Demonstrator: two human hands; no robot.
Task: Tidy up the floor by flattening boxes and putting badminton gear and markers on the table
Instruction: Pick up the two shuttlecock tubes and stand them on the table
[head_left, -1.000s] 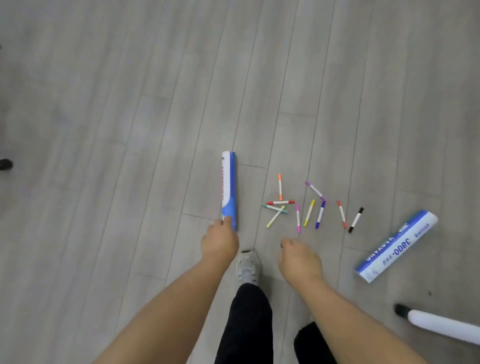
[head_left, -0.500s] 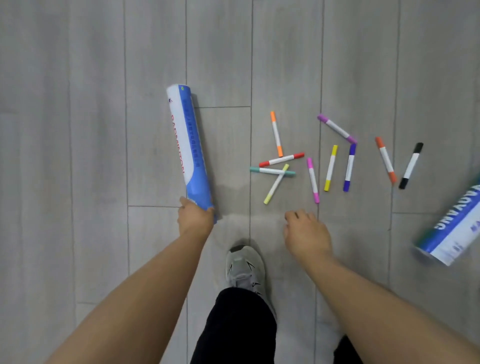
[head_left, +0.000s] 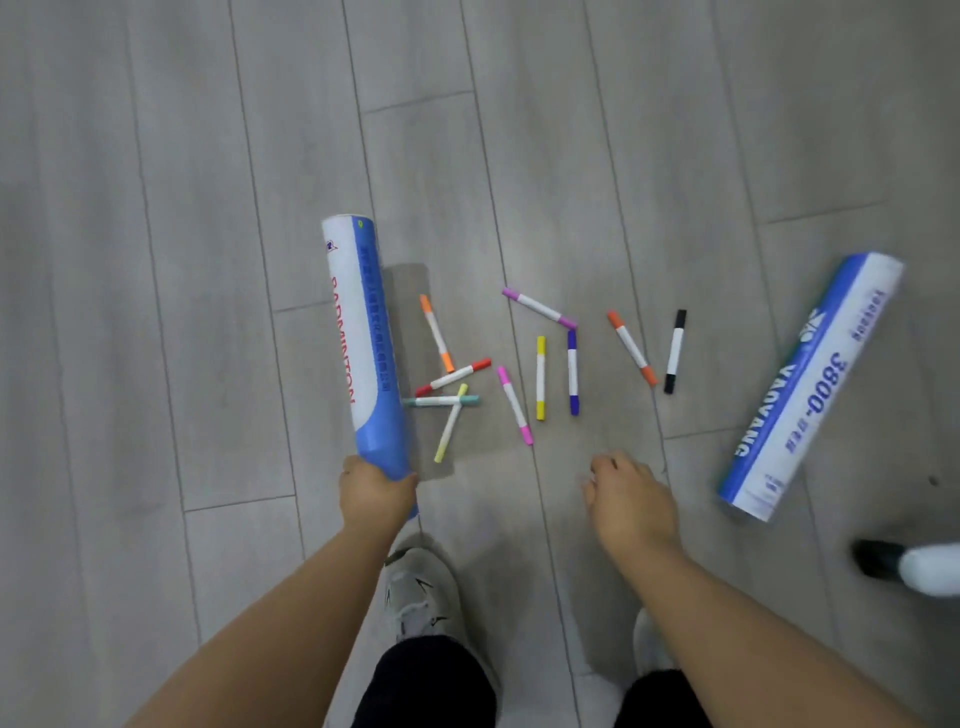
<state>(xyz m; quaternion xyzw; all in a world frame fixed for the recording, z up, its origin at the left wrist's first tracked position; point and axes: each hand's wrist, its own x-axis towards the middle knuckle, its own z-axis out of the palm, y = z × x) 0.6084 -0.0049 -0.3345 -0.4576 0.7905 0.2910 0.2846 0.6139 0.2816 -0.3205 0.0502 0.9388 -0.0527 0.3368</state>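
Observation:
My left hand (head_left: 375, 493) grips the near, blue end of a white-and-blue shuttlecock tube (head_left: 362, 332) marked BADMINTON, raised off the grey plank floor with its shadow beside it. A second blue-and-white shuttlecock tube (head_left: 810, 379) lies on the floor at the right. Between the two tubes several coloured markers (head_left: 540, 376) are scattered on the floor: orange, red, teal, yellow, pink, purple, black. My right hand (head_left: 626, 493) hovers just short of the markers, fingers loosely curled, holding nothing.
A white pole with a black tip (head_left: 914, 569) lies at the right edge, near the second tube. My grey shoes (head_left: 421, 592) and dark trouser legs stand below the hands. Grey plank floor (head_left: 156, 260) stretches to the left and ahead.
The left hand closed on the tube's near end and lifted it off the floor. The view has shifted, so the second tube shows fully. The right hand stays near the markers.

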